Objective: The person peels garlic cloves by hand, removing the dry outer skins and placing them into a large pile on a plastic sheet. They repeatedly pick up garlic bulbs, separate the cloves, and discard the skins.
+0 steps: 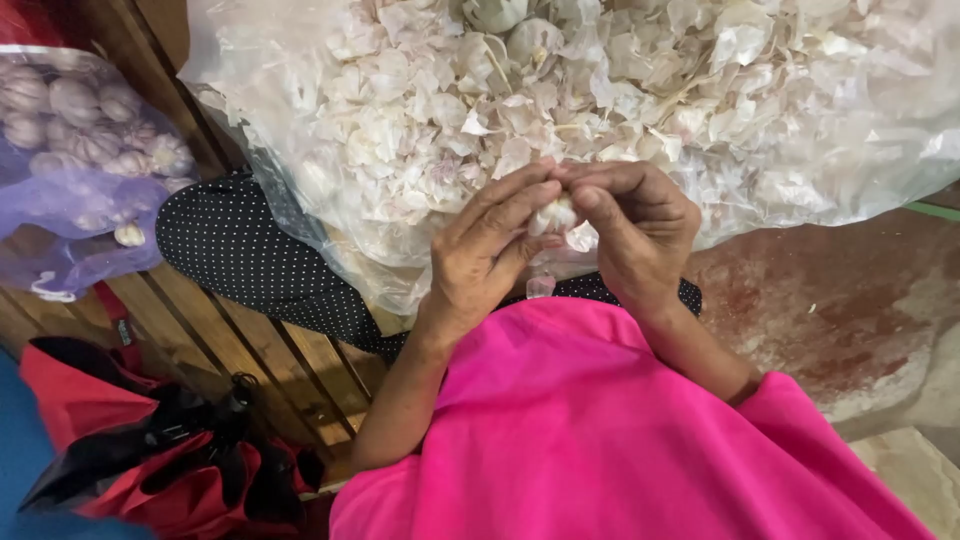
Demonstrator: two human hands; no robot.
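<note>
Garlic bulb (555,214) is sitting pinched between both hands, a bit right of frame center, just over the near edge of the big clear plastic bag (250,90) that's stuffed w/ papery white garlic skins (420,130). Left hand (490,250) is coming in from the lower left, fingers curled shut around the bulb's left side, thumb and forefinger tips pressing on it. Right hand (635,225) is coming from the right, also closed on the bulb, fingertips hooking over its top and right side. So both are gripping the same bulb, w/ the fingertips meeting at the top, approx where the skin would be peeling.

Only a small pale patch of bulb is showing between the fingers, so can't really tell which way its long axis is running or where the stem end is pointing. Neither hand looks nearer, they're about even on it, touching each other at the tips.

Other stuff: purple mesh bag (70,180) of whole garlic heads in the upper left, well apart from the hands. Black polka-dot fabric (240,250) is lying under the plastic bag, pink garment (600,430) is filling the bottom, and a red and black bag (160,460) is sitting lower left on wooden slats (230,340).
</note>
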